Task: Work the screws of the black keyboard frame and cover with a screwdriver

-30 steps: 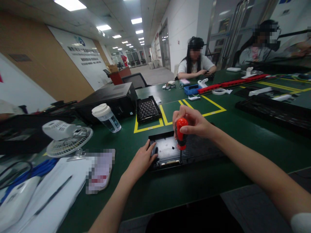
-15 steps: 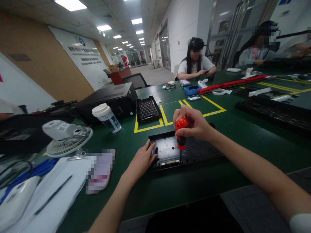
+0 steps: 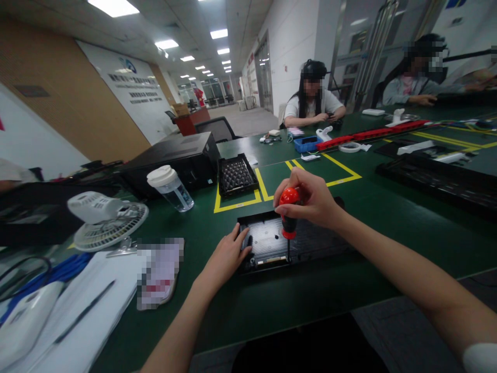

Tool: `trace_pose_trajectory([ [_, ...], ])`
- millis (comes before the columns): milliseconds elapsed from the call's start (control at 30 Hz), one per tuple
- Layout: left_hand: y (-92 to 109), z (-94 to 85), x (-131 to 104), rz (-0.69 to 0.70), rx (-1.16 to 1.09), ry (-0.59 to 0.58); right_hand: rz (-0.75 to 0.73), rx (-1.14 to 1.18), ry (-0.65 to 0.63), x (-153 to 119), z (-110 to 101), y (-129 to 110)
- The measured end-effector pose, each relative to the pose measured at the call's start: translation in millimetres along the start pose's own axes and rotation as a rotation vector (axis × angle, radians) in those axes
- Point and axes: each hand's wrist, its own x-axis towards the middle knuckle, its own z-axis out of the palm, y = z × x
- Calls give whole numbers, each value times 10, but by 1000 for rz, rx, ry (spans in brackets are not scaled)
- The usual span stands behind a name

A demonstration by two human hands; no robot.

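Note:
A shallow black rectangular panel (image 3: 266, 233) with a raised rim lies on the green table in front of me. My left hand (image 3: 229, 252) rests on its left end, fingers spread. Gripped in my right hand (image 3: 310, 199) is a red-and-black screwdriver (image 3: 289, 220), held nearly upright. Its shaft points down to the panel's near edge, beside a pale strip (image 3: 272, 260). Whether a screw sits under the tip is too small to tell. My right hand and forearm cover part of the panel's right side.
Behind the panel stand a black tray of small dark parts (image 3: 237, 176), a lidded cup (image 3: 171, 189) and a black computer case (image 3: 174, 160). A white fan (image 3: 111, 223), phone (image 3: 161, 274) and papers (image 3: 89, 305) lie left. Another person (image 3: 312, 98) sits across the table.
My right fingers have shifted slightly to the left around the screwdriver handle. The screwdriver tip stays at the same spot, and my left hand has not moved.

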Motion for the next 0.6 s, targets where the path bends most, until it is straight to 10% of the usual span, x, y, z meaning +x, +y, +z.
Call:
trace_pose_trajectory([
  [600,1,10,7,-2,10,8,-6,-380,101,-3,93,-136],
])
